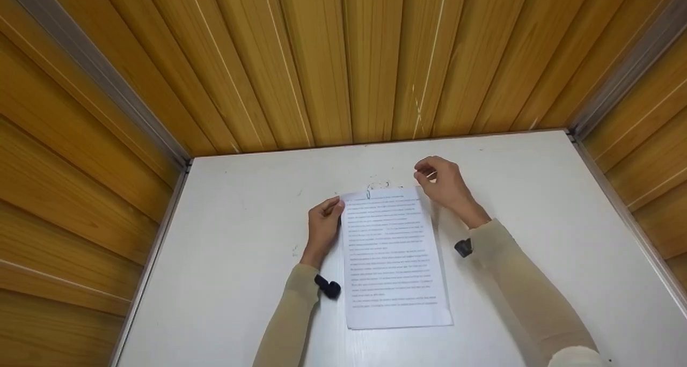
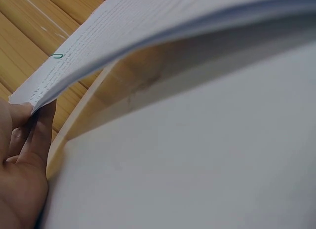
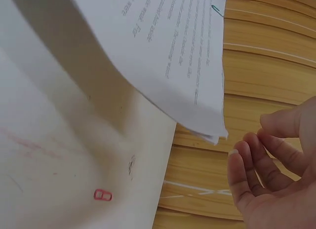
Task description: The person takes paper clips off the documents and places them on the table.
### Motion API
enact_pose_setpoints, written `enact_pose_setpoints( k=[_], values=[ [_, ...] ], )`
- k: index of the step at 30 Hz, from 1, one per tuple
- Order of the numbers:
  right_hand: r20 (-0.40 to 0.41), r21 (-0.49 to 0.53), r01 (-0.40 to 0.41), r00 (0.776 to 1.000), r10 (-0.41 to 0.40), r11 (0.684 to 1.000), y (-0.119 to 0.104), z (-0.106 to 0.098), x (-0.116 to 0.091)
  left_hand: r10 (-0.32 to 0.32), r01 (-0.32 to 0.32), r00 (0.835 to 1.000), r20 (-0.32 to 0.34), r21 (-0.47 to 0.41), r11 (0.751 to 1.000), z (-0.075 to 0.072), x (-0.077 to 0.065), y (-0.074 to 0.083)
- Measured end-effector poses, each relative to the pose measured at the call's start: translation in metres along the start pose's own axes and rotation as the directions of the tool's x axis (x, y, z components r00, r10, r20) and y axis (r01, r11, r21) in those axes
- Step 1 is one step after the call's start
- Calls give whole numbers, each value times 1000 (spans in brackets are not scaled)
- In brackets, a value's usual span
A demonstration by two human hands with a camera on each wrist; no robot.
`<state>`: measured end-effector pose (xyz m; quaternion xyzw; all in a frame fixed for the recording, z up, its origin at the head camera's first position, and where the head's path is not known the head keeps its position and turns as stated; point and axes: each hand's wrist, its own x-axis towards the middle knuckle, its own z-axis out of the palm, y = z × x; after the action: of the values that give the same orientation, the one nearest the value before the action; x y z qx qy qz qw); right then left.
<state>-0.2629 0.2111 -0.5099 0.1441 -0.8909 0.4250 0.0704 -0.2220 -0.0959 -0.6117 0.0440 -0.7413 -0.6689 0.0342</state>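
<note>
A stack of printed paper sheets (image 1: pixel 392 259) has its top end raised off the white table in both wrist views. My left hand (image 1: pixel 324 222) pinches its upper left corner, thumb on the printed face and fingers behind, as the left wrist view shows the hand (image 2: pixel 22 160) too. A green paper clip (image 2: pixel 58 56) sits on the top edge of the sheets. Just beyond the upper right corner is my right hand (image 1: pixel 443 182), its fingers loosely bent and holding nothing. The right wrist view shows this hand (image 3: pixel 276 165) apart from the paper, thumb and fingertips separated.
A red paper clip (image 3: pixel 102 195) lies on the white table (image 1: pixel 241 259). Dark marks (image 3: pixel 131 166) spot the tabletop close to its far edge. Wood-patterned panels (image 1: pixel 370 61) rise behind the table and on both sides.
</note>
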Motion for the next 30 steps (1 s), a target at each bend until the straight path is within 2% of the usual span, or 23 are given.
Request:
enact_pose_setpoints(
  k=[14,20,26,30],
  values=[
    [28,-8,96,995,-96,995,-22,30,7,1,-2,1000,-28,-25,1000,2,2,-1],
    [47,-21,112,993,-111,993,-30,39,9,7,-7,1000,-1,-23,1000,3,4,2],
    [92,-45,155,984,-151,987,-34,55,9,14,-13,1000,13,-54,998,0,2,0],
    [118,-48,153,982,-146,987,-36,65,9,16,-15,1000,13,-62,998,-1,2,-2]
  ],
)
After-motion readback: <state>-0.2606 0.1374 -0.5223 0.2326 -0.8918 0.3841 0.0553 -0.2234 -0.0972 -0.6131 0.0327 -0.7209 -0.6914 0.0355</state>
